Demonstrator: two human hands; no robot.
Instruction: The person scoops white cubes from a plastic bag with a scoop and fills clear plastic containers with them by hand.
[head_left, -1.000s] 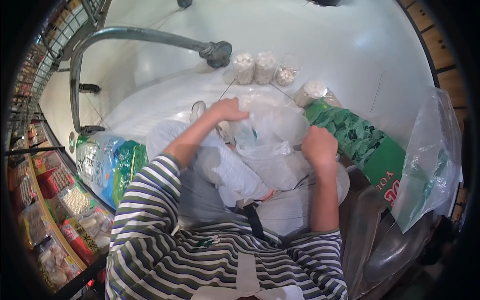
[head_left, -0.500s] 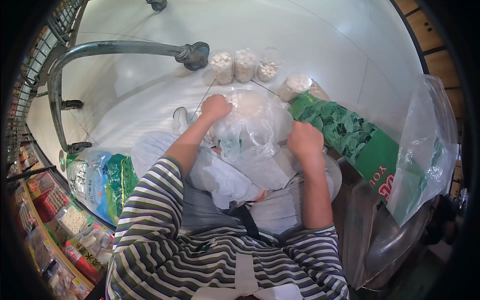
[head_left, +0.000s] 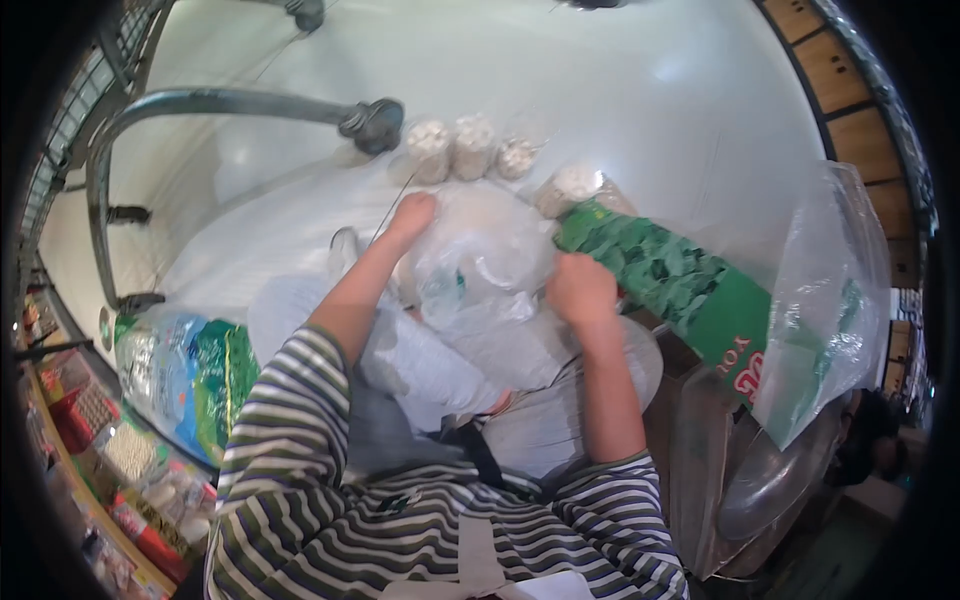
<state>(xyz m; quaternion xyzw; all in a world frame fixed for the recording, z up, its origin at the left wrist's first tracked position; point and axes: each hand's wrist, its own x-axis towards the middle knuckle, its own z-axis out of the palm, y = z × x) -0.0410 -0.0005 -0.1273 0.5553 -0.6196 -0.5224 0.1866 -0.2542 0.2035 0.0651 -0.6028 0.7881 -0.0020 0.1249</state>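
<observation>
A translucent white plastic bag [head_left: 475, 255] lies bunched between my hands, above my lap. My left hand [head_left: 412, 217] is closed on its left side, near the top. My right hand [head_left: 582, 288] is closed at the bag's right edge, its fingers curled over the plastic. Something pale and rounded shows through the upper part of the bag, too blurred to name. Just beyond it, three clear containers of whitish pieces stand on the floor, among them the left one [head_left: 429, 150] and the middle one [head_left: 472, 147]. Another container [head_left: 577, 187] lies tilted to the right.
A metal cart frame [head_left: 230, 103] with wheels arches over the floor at the left. A green leaf-printed package [head_left: 680, 285] and clear plastic wrap [head_left: 825, 300] are on the right. Coloured bags [head_left: 185, 375] lie at the left, beside shelves of packaged food [head_left: 130, 450].
The view has shifted, so the cart, containers and package appear further left. Both hands keep hold of the bag, which has spread and puffed out between them.
</observation>
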